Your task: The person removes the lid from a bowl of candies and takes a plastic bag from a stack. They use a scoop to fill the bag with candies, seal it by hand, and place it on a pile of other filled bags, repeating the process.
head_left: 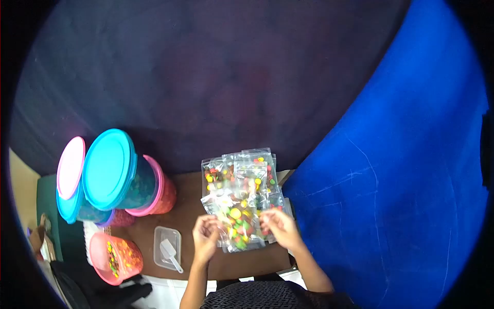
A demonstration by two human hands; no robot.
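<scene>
Between my two hands is a clear zip bag (237,226) with colourful round candies in it, yellow, green and red. My left hand (206,237) has its fingers closed at the bag's left edge. On the opposite edge my right hand (280,227) pinches the bag, thumb and fingers together. Several more filled zip bags (218,174) lie in an overlapping pile just beyond and under it, partly hidden. Glare on the plastic blurs some of the contents.
Left on the brown table (206,267) stand stacked tubs with a blue lid (107,169) and a pink lid (71,167). Nearer, an open pink tub (128,257) holds candies. A white scoop (169,251) lies in a clear tray (160,234). Blue cloth (391,154) hangs at right.
</scene>
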